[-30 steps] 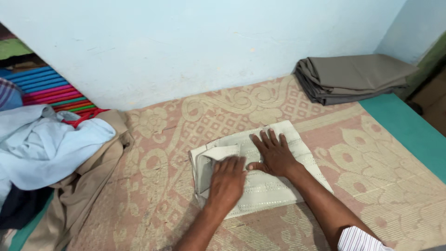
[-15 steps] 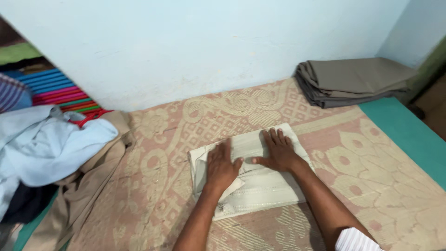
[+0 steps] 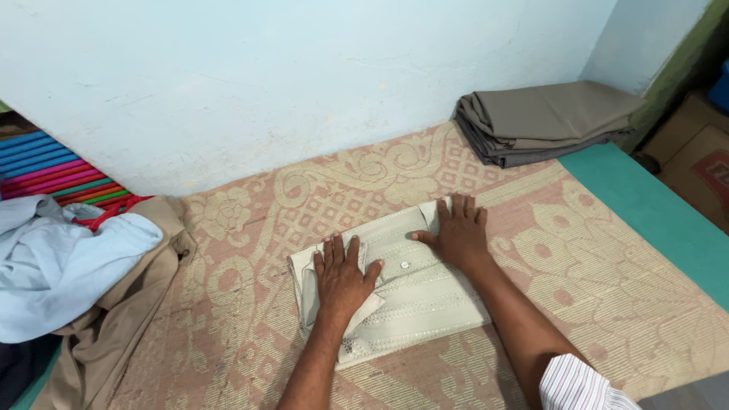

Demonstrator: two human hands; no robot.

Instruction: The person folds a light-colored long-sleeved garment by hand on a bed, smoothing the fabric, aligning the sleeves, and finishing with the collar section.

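Hands, two of them, lie flat on one folded cream shirt point(image 3: 410, 292). The shirt sits in the middle of a big pink and tan mat point(image 3: 607, 273) with flower and square shapes on it. The left hand point(image 3: 342, 277) is spread wide open, palm down, on the left part of the shirt. Its fingers point at the wall. It does not hold anything; it only presses on the cloth. The right hand point(image 3: 459, 231) is open and flat too, pressing on the far right corner of the shirt. It grips nothing. The two hands are near each other but do not touch. One small round button point(image 3: 404, 265) shows on the shirt between them. The right arm has one striped sleeve point(image 3: 581, 383) near the bottom edge.

One stack of folded grey-brown cloth point(image 3: 543, 118) rests by the light blue wall point(image 3: 304, 76), well apart from the hands, at the far right of the mat. On the left side is one loose heap of clothes: a light blue cloth point(image 3: 57, 262) on top of a tan cloth point(image 3: 125, 319). Behind that heap is one pile of flat things with edges in many colours point(image 3: 53, 171). A green floor covering point(image 3: 653, 216) runs along the right side of the mat.
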